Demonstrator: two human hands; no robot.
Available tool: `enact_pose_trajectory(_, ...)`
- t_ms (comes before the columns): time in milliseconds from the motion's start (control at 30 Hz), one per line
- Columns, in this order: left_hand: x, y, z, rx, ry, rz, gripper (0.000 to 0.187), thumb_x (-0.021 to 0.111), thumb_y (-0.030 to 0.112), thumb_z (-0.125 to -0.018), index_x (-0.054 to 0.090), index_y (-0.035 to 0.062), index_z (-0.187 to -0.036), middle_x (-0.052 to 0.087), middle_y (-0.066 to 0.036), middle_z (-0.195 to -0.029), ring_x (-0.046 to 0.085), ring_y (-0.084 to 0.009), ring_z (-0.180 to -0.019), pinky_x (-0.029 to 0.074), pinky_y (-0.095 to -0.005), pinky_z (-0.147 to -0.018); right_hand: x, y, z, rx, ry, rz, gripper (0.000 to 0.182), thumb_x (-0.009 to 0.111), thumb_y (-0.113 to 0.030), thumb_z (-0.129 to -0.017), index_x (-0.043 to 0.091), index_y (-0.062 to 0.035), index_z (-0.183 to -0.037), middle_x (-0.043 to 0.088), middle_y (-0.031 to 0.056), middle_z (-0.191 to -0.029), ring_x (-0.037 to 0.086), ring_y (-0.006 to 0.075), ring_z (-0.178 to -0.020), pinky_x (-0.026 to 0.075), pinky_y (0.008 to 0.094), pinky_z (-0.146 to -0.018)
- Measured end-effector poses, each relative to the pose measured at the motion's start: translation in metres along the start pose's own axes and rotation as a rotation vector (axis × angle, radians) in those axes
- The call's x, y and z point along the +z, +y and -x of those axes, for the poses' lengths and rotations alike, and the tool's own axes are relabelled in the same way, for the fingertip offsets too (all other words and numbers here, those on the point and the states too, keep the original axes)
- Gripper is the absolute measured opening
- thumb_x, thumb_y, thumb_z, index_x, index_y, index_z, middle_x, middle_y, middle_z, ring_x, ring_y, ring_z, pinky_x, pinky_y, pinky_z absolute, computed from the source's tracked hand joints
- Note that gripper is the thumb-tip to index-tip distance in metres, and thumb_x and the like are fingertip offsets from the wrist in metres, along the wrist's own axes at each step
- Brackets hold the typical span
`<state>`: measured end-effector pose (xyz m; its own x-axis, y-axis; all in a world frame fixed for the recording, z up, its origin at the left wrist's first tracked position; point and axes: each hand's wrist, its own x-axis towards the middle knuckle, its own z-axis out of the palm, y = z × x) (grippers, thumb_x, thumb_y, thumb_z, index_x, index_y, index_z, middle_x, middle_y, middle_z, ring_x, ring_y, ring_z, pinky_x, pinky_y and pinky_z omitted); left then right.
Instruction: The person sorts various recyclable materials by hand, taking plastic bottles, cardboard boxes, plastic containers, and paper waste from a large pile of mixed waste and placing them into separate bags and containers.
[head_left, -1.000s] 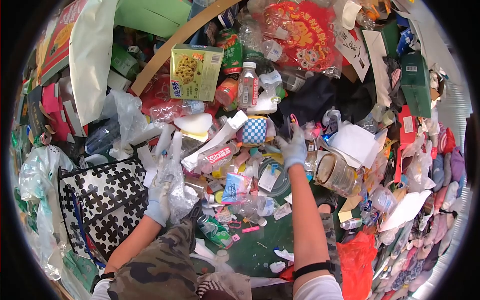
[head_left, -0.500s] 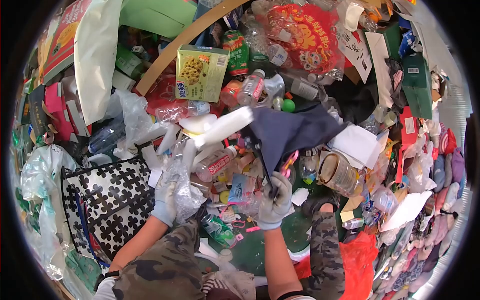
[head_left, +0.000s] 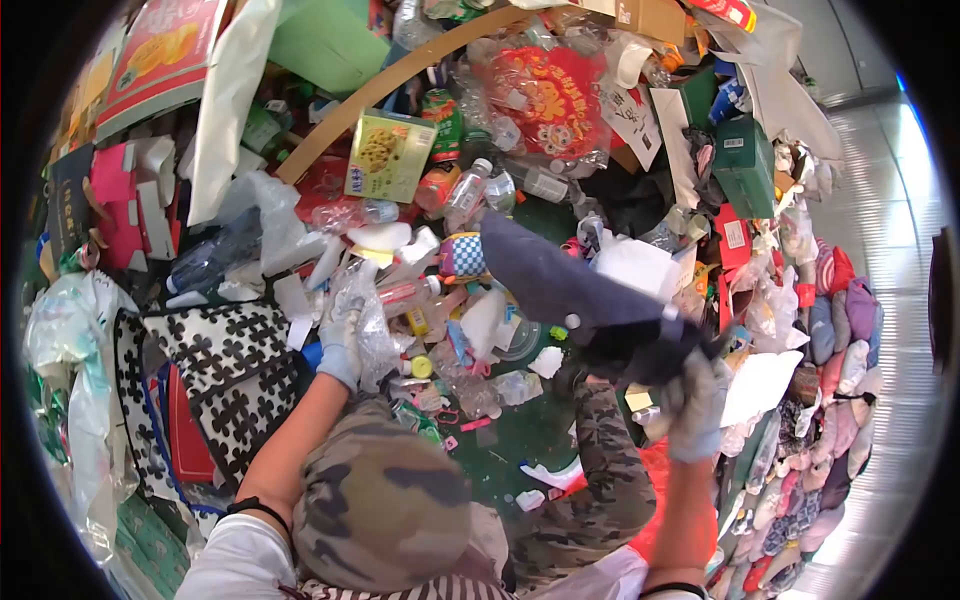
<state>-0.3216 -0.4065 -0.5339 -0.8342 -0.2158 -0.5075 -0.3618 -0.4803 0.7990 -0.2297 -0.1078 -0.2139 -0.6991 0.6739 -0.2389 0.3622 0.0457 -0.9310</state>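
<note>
My right hand, in a pale work glove, is closed on a dark navy cloth item. The item hangs spread out to the upper left of the hand, over the litter; its lower part is black and blurred. My gloved left hand is closed round crumpled clear plastic film beside the pile. Around it lie a plastic bottle with a red label, a yellow cap and a blue-and-white checked packet. A black-and-white patterned bag stands left of my left forearm.
Mixed rubbish surrounds me: a yellow-green biscuit box, a red festive bag, a long brown strip and a dark green box. Rolled cloth bundles are stacked at right by a corrugated metal wall. Camouflage-clad knees are below.
My right hand has swung right with the navy cloth, which has shifted from the middle toward the right. My left hand still holds the film, slightly higher. The view has tilted and shifted.
</note>
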Motion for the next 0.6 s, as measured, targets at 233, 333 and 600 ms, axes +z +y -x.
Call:
enact_pose_trajectory(233,-0.044,0.014,0.000,-0.099,-0.016,-0.066,0.062,0.067,0.007,-0.077,0.035,0.0002,-0.129,0.054,-0.008,-0.113,0.053,-0.0156,-0.096,0.043,-0.0255,-0.084,-0.015,0.041,0.086,1.317,-1.478,0.737,0.034,0.058,-0.011,-0.081,0.054,-0.0056,-0.115,0.055,-0.0044,-0.074,0.047,0.0041,-0.060,0.038,0.0172,-0.051)
enact_pose_trajectory(333,-0.067,-0.015,-0.005,-0.097,-0.002,0.020,0.061,0.067,0.006,-0.077,0.036,0.0000,-0.129,0.055,-0.008,-0.110,0.053,-0.0155,-0.092,0.043,-0.0251,-0.081,-0.016,0.043,0.030,-0.073,-1.942,1.037,0.035,0.062,-0.008,-0.072,0.057,-0.0067,-0.107,0.058,0.0076,-0.091,0.053,0.0210,-0.083,0.044,0.0324,-0.068)
enact_pose_trajectory(600,-0.072,0.000,0.000,-0.023,0.016,-0.055,0.064,0.068,0.008,-0.076,0.033,-0.0027,-0.129,0.052,-0.011,-0.117,0.052,-0.0173,-0.100,0.041,-0.0271,-0.085,0.002,-0.352,-0.146,-1.048,0.223,0.823,0.031,0.050,-0.025,-0.078,0.058,-0.0073,-0.102,0.057,0.0094,-0.101,0.051,0.0236,-0.094,0.042,0.0409,-0.078)
